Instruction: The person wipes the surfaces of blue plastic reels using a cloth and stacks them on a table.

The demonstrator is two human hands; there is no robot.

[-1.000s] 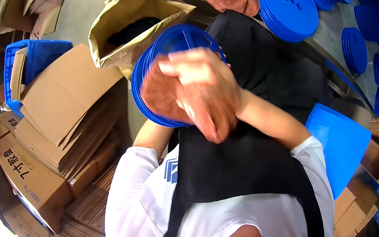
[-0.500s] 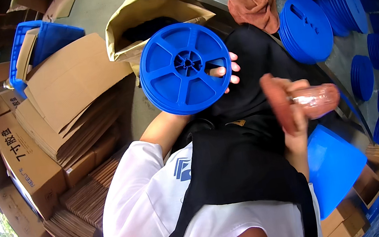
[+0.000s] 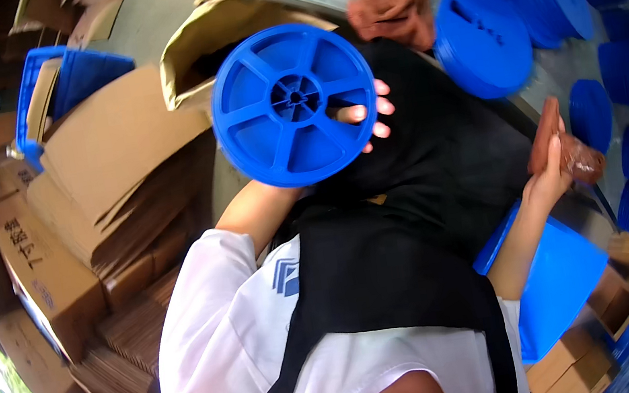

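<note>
While my left hand (image 3: 367, 115) holds the blue reel (image 3: 294, 103) up face-on, my right hand (image 3: 549, 179) grips a brown cloth (image 3: 565, 151).

Left fingers (image 3: 379, 129) curl round the reel's right rim from behind, closed on it; the reel stands upright above my black apron (image 3: 390, 266), well off the surface (image 3: 556, 71). Right hand is clamped on the cloth, out to my right just above a blue bin (image 3: 559, 282). Stacks of blue reel discs (image 3: 482, 41) lie on the surface, another brown cloth (image 3: 390, 6) beside them. Flattened cardboard boxes (image 3: 116, 177) are piled to my left.
</note>
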